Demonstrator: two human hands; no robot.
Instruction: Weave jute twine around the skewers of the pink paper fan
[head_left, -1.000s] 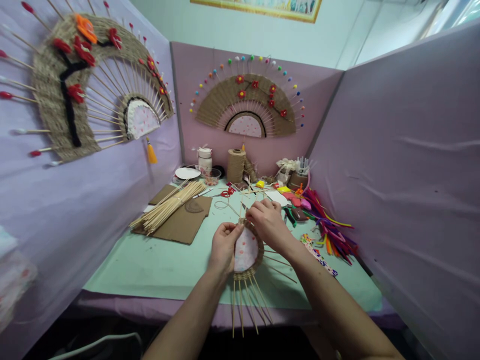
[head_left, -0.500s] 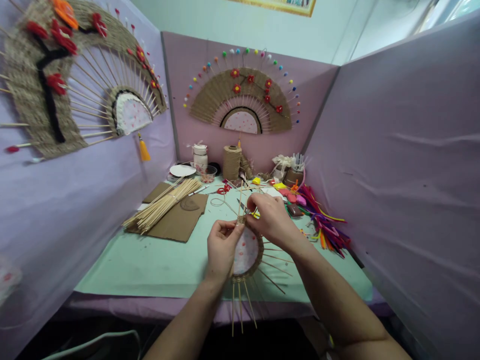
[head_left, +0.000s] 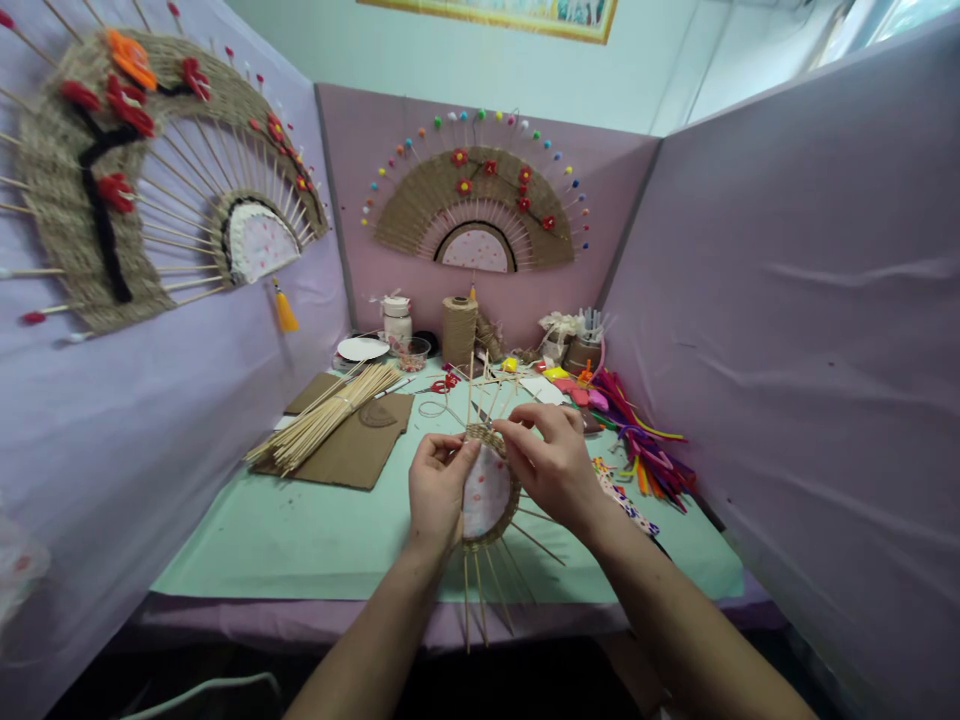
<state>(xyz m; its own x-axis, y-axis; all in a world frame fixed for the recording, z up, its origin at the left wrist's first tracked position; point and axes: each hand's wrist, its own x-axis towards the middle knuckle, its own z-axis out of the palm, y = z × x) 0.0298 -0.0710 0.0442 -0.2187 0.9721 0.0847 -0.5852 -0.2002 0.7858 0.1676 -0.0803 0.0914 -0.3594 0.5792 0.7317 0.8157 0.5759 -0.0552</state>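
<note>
A small half-round fan (head_left: 486, 492) with a white, red-dotted centre, a woven twine rim and thin bamboo sticks fanning out is held up on edge over the table. My left hand (head_left: 436, 492) grips its upper left side between thumb and fingers. At the top of the woven rim, my right hand (head_left: 553, 462) has thumb and forefinger pinched, the other fingers curled; what lies between the tips is too small to make out. A loose loop of twine (head_left: 432, 409) runs out left of the rim. Just behind the fingertips lie scissors with dark blades (head_left: 481, 414).
A bundle of bamboo sticks (head_left: 337, 410) rests on cardboard (head_left: 382, 455) at the left. Behind stand a twine spool (head_left: 460, 335) and a white jar (head_left: 397, 320). Coloured pipe cleaners (head_left: 652, 450) lie right. Finished fans (head_left: 420, 200) hang on the partitions.
My right hand has drawn slightly right and its fingers have opened out above the pinch. More of the fan's top rim shows. My left hand keeps its hold. The camera view has shifted a little.
</note>
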